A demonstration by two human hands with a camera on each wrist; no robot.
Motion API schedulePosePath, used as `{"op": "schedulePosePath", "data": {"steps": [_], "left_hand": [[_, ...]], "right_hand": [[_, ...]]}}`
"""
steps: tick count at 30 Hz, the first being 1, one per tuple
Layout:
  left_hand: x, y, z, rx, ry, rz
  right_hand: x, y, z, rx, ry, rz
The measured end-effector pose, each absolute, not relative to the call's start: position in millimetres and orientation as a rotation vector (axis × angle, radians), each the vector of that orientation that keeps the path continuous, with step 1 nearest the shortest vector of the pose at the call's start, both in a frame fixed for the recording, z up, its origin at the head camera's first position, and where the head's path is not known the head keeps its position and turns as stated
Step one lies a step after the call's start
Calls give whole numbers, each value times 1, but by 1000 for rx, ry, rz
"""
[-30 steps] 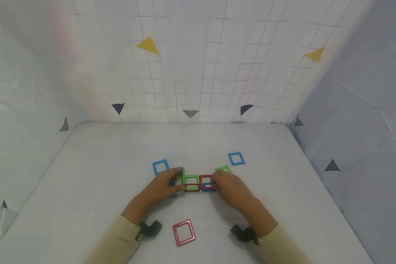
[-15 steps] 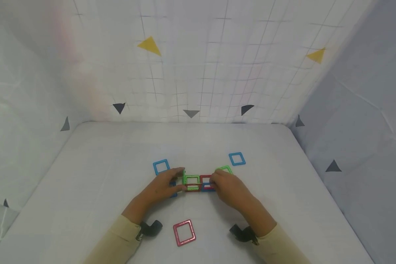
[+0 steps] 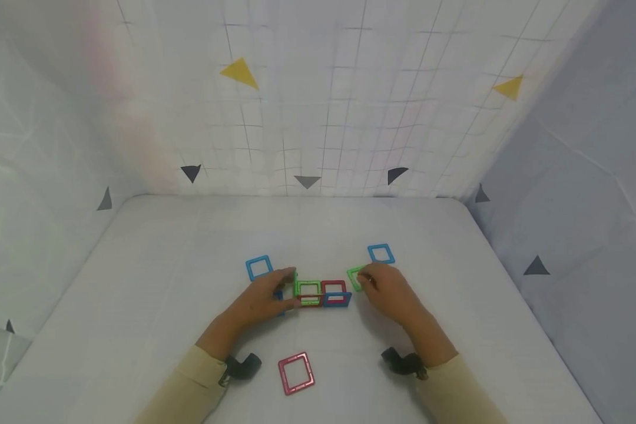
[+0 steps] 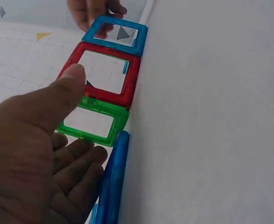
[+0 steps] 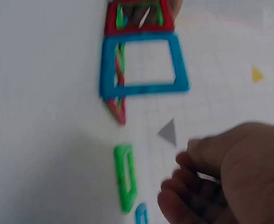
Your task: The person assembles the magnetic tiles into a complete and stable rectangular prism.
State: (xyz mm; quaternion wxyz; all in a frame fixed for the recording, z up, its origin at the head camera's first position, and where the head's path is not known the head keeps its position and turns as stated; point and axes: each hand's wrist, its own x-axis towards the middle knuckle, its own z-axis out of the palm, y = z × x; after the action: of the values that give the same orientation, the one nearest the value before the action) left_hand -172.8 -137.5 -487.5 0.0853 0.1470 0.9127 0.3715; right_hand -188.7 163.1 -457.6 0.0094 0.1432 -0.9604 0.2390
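Square magnetic tiles form a low row in the head view, with a green tile [image 3: 310, 284] and a red tile [image 3: 334, 283] lying flat. Upright along the near side stand a red tile [image 4: 132, 77] and a blue tile [image 3: 337, 304]; a green tile [image 4: 119, 126] stands at the left end. My left hand [image 3: 262, 297] holds that end, its thumb against the upright red tile and fingers by the upright green one. Over a loose green tile [image 3: 353, 280] hovers my right hand [image 3: 394, 291], fingers loosely bent and apart from the tile in the right wrist view.
Loose blue tiles lie at the left [image 3: 250, 270] and the back right [image 3: 381, 254]. Another blue tile [image 3: 280, 311] is partly hidden under my left hand. A loose red tile [image 3: 281, 374] lies nearer the front, between my forearms.
My right hand has let go of the upright blue tile and moved right, to the loose green tile. The blue tile stays standing. My left hand keeps its place.
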Motion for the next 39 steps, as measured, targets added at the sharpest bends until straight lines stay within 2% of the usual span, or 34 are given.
{"op": "schedulePosePath", "data": {"steps": [5,13,29,39], "left_hand": [[-171,-134,-486,434,2758,1048],[-169,-128,-486,426,2821,954],[-165,-119,-485,384,2856,1000],[-166,-122,-487,434,2808,1048]], "right_hand": [[-203,181,-478,150,-3014,729],[-211,183,-490,30,-3037,750],[-210,176,-490,-21,-3017,687],[-207,172,-481,108,-2940,752]]}}
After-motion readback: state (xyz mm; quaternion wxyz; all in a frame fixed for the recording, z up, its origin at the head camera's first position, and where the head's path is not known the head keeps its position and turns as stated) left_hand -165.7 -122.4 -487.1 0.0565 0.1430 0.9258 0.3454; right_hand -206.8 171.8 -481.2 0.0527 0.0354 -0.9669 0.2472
